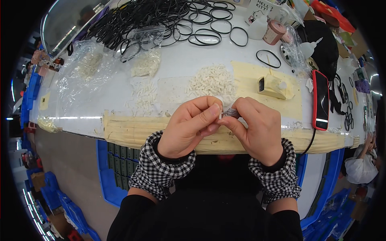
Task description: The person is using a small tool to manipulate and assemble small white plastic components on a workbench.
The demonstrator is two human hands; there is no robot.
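Note:
My left hand (192, 125) is closed, with thumb and index finger pinching a small white stick-like piece (220, 115). Close against it, my right hand (258, 127) is also closed, its thumb and fingertips meeting at the white piece. Something grey (231, 113) shows at the right fingertips; whether it is a finger wrap or a held thing I cannot tell. Both hands are over the front edge of the table. Just beyond them lies a pile of small white pieces (211, 82), and more white pieces (144, 94) are scattered to its left.
Black rubber-like loops (140, 20) heap at the back. Clear plastic bags (86, 66) lie left. Right are a yellow taped block (276, 87), a red-cased phone (320, 100) with a cable and a pink container (274, 32). Blue crates (105, 176) stand below the taped table edge (132, 130).

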